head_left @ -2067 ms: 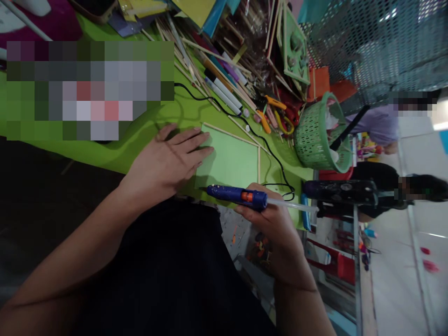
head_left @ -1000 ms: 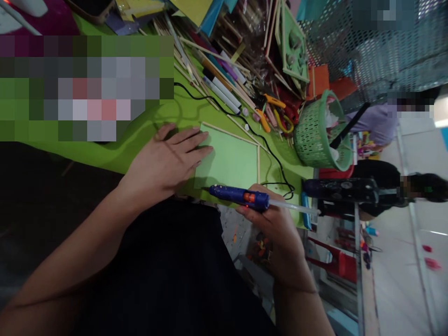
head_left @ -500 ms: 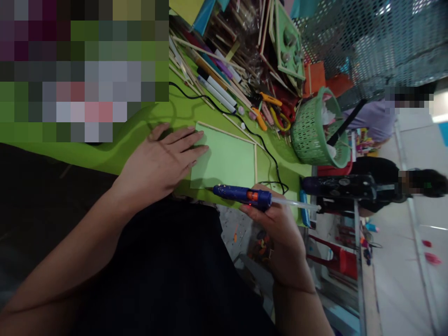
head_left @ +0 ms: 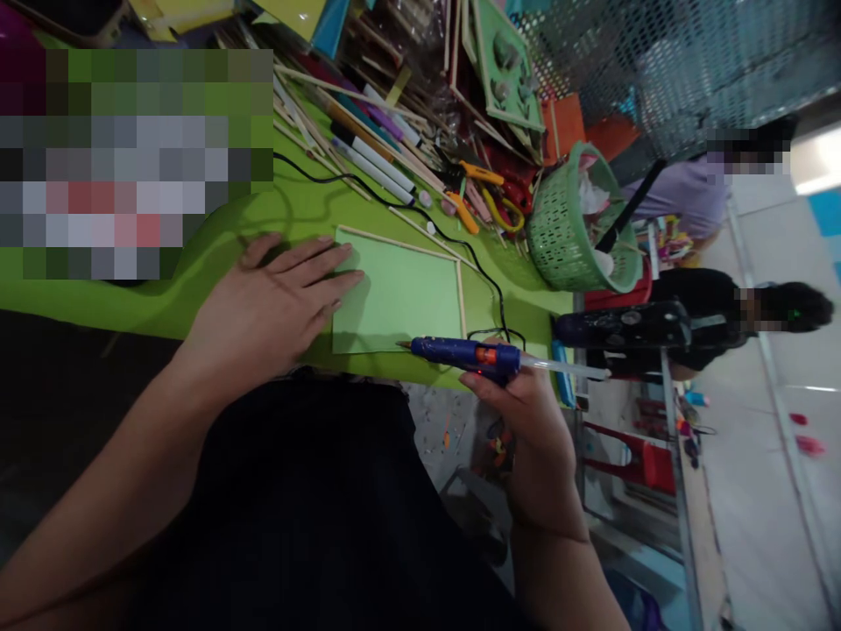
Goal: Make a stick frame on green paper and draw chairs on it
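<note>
A pale green sheet (head_left: 394,294) lies on the bright green table, with thin wooden sticks (head_left: 400,244) along its far edge and its right edge. My left hand (head_left: 272,302) rests flat with fingers spread, the fingertips on the sheet's left edge. In my right hand (head_left: 526,394) is a blue glue gun (head_left: 460,355), gripped by its handle. Its nozzle points left, over the sheet's near edge; I cannot tell whether it touches. A clear glue stick (head_left: 565,368) juts from the gun's back, and a small red light glows on its body.
A black cord (head_left: 453,235) crosses the table behind the sheet. Farther back lie markers (head_left: 374,166), loose sticks, yellow-handled scissors (head_left: 505,210) and an orange cutter (head_left: 463,213). A green basket (head_left: 558,223) stands at the right. Two people are in the background at right.
The glue gun's nozzle has moved right along the sheet's near edge, away from my left hand. My left hand keeps its place on the sheet. The whole view has shifted slightly.
</note>
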{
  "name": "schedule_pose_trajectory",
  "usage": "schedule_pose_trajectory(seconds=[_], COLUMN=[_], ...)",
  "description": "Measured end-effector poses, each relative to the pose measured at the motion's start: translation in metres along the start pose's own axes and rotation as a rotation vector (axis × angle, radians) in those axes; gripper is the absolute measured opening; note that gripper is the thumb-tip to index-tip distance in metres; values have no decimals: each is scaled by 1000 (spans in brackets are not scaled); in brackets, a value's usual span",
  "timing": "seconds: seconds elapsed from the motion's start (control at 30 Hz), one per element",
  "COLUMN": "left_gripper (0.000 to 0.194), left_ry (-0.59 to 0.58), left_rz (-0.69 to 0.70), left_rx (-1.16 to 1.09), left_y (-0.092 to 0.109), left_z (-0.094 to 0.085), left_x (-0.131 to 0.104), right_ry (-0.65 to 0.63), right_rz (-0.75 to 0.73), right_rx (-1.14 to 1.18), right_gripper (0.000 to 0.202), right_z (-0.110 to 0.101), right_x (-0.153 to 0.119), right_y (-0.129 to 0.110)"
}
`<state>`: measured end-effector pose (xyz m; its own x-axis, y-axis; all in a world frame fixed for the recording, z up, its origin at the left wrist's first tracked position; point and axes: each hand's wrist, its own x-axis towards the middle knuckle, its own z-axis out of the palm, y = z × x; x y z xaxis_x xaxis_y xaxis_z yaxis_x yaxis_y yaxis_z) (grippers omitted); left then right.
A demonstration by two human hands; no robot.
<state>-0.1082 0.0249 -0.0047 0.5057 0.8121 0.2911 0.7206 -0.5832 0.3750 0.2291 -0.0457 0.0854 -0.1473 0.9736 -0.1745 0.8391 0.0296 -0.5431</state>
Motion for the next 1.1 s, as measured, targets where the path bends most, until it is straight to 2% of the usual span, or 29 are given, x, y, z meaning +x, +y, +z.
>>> schedule_pose_trajectory(seconds=[0.17,0.3,0.6,0.8,1.0,1.1], left_gripper=[47,48,48,50,52,53], left_ry=[-14,-59,-74,-84,-128,-131], left_rz=[-18,-40,-62,-47,-130,-122], left_rx=[-16,-47,-31,3,-34,-38], left_y=[0,2,4,3,4,5], left_z=[-2,-6,-9,-11,-11,-10], left_x=[2,3,4,4,6,6], right_ry=[66,54,21,-19,-28,-28], right_rz=[21,-46,-66,-142,-143,-171], right_rx=[17,10,-37,-16,-32,-24], right_gripper=[19,18,26,30,31,30], right_z=[-3,-1,-2,2,3,4], right_x=[-7,-6,-1,5,8,8], right_y=[10,7,5,-3,-5,-7])
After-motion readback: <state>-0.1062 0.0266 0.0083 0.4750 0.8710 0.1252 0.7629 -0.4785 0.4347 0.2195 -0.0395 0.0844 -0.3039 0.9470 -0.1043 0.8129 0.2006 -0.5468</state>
